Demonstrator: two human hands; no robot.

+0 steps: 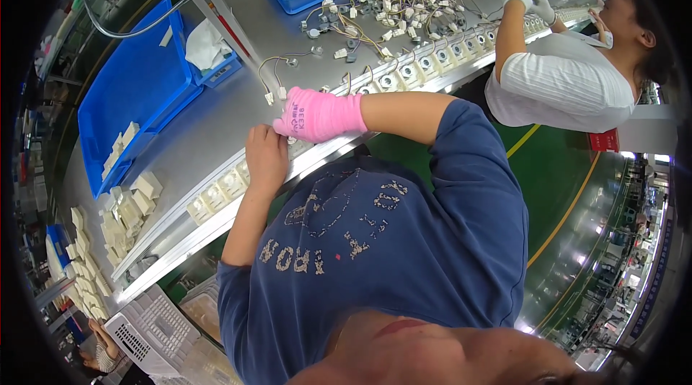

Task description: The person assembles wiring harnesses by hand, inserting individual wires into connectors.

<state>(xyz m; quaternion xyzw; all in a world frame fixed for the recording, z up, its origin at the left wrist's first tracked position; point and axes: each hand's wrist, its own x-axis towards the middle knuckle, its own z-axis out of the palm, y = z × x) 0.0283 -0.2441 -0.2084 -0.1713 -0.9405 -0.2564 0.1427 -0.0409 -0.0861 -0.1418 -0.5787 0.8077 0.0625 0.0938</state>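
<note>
With the bare left hand (pixel 267 158) and pink-gloved right hand (pixel 311 115) close together, whatever they grasp hidden so I cannot tell, steadying the white housings (pixel 215 196) at their 8 o'clock should help keep work square

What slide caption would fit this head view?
Bare left hand and pink-gloved right hand, close together at a row of pale parts.

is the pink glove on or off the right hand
On: the pink glove wraps the right hand, with its cuff ending where the bare forearm begins.
</note>
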